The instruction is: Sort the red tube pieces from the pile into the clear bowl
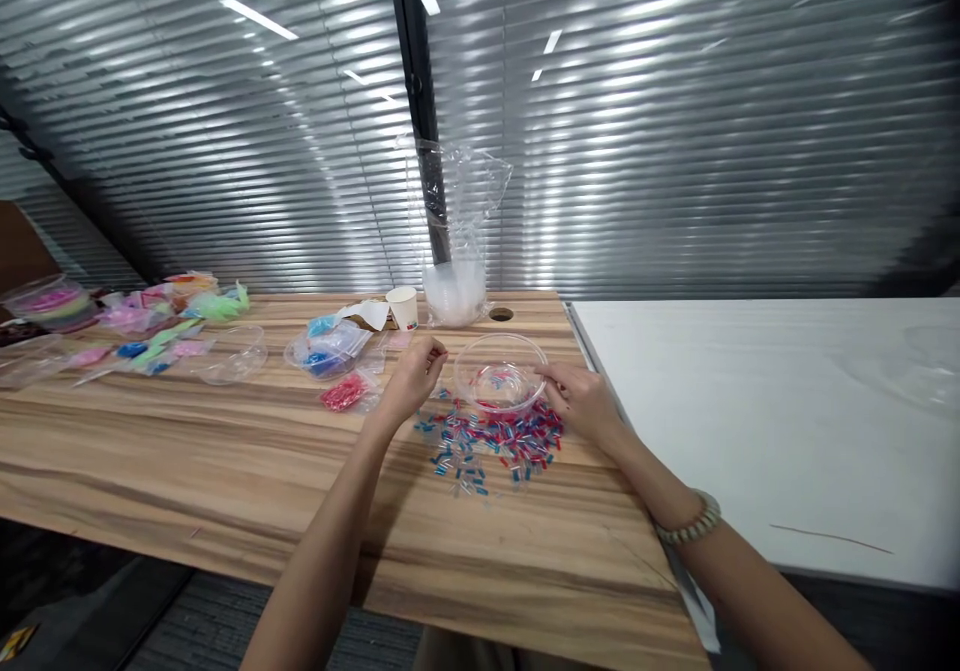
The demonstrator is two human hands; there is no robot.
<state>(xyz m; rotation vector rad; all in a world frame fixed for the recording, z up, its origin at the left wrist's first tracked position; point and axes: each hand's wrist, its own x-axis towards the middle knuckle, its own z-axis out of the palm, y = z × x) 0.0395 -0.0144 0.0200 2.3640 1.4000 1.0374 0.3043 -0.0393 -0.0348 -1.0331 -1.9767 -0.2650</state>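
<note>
A clear round plastic bowl (501,406) stands at the back of a loose heap of small red, blue and clear tube-like pieces (487,446) on the wooden table. At its right rim, my right hand (581,399) is closed, with thumb and fingers pinching the edge. My left hand (414,376) hovers just left of the bowl, its fingertips pressed together. Whether a small piece sits between them is too small to tell. Some pieces show through the bowl; I cannot tell whether they lie inside or beneath it.
Left of my left hand lie a bag of red pieces (346,391) and a clear container with blue contents (326,346). A paper cup (403,307) and a plastic-wrapped stack of clear bowls (455,291) stand behind. Colourful bags (214,301) crowd the far left. A white table (750,401) adjoins at right.
</note>
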